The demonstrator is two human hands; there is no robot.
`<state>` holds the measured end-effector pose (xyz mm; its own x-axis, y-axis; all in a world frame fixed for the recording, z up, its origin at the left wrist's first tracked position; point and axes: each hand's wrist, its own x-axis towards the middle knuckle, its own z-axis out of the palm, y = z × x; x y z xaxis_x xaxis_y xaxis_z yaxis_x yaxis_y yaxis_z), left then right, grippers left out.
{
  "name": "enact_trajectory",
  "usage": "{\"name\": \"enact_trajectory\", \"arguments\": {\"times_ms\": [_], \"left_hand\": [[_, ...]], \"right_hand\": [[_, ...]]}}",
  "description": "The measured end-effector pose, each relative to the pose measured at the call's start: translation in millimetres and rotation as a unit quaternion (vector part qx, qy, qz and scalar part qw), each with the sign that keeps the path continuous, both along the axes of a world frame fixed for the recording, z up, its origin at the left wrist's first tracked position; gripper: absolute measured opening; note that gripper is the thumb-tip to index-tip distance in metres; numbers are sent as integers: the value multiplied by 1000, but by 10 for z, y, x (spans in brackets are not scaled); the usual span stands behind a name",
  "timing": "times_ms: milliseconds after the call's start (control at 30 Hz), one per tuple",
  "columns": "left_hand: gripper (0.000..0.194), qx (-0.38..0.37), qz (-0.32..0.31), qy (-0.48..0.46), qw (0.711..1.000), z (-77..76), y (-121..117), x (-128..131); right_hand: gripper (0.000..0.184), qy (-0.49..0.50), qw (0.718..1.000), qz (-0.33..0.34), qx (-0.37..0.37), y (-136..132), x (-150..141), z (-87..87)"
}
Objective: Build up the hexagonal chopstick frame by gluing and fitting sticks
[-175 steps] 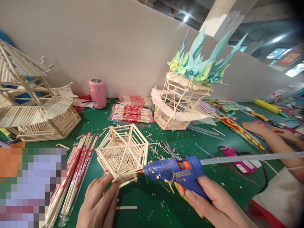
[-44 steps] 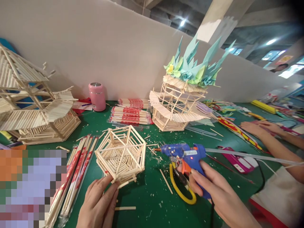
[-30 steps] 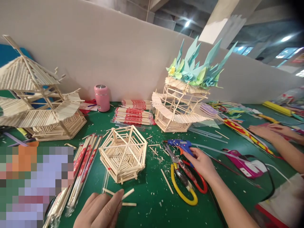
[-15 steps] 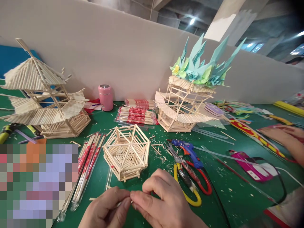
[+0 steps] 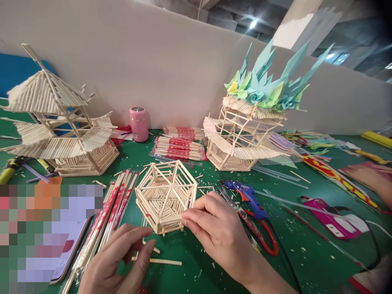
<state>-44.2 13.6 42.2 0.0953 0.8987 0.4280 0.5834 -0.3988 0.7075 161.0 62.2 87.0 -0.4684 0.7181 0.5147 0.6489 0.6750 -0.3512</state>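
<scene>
A small hexagonal frame of wooden sticks (image 5: pixel 167 196), spoked across its top, stands on the green table in front of me. My right hand (image 5: pixel 217 237) is closed in a pinch at the frame's lower right edge; whatever its fingertips hold is hidden. Near the frame's lower left, my left hand (image 5: pixel 122 259) is open, thumb and forefinger apart with nothing between them. Beside that hand lies a loose stick (image 5: pixel 167 261), and a shorter stick piece (image 5: pixel 152 247) is close to the thumb.
Stick pagodas stand at the left (image 5: pixel 70 143) and right (image 5: pixel 241 134). A blue glue gun (image 5: pixel 246 194) and red-handled pliers (image 5: pixel 269 241) lie right of the frame. Packs of sticks (image 5: pixel 118 200), a phone (image 5: pixel 72 253) and a pink flask (image 5: pixel 139 124) sit around. Another person's hand (image 5: pixel 367 175) is far right.
My hands were together in front of the frame and have come apart. The right moved up to the frame's edge; the left drew down and left and opened. Loose sticks now show between them.
</scene>
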Motion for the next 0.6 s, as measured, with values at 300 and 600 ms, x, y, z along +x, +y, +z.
{"name": "enact_trajectory", "arguments": {"times_ms": [300,600], "left_hand": [[19,78,29,122,989,69,178,-38],[21,103,-6,155,982,98,215,21]], "right_hand": [[20,2,1000,7,-25,15,-21,-31],[19,1,999,11,-33,24,-24,-46]]}}
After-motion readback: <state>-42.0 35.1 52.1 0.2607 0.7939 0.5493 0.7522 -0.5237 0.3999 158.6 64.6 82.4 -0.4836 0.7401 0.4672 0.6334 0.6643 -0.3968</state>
